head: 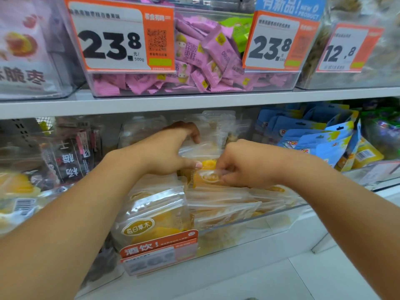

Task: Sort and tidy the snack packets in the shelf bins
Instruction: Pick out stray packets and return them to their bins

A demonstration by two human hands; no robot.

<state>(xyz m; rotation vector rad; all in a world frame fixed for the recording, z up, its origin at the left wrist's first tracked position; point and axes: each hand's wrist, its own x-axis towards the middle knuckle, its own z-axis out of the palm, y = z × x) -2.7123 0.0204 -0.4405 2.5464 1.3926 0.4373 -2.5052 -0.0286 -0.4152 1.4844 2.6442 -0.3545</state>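
Note:
Clear packets of yellow dried fruit [155, 215] fill a clear bin [281, 215] on the lower shelf, some upright, some lying flat. My left hand [160, 152] reaches into the bin, fingers behind the upright packets, thumb on one packet's top. My right hand [236, 167] pinches the top edge of a yellow dried-fruit packet [207, 177] in the middle of the bin. The two hands nearly touch over that packet.
Dark packets [71, 159] stand in the bin to the left, blue Dole pouches [320, 141] to the right. Above, a bin of pink wrapped sweets [194, 61] carries orange price tags [121, 35]. The white shelf edge [194, 102] runs across above my hands.

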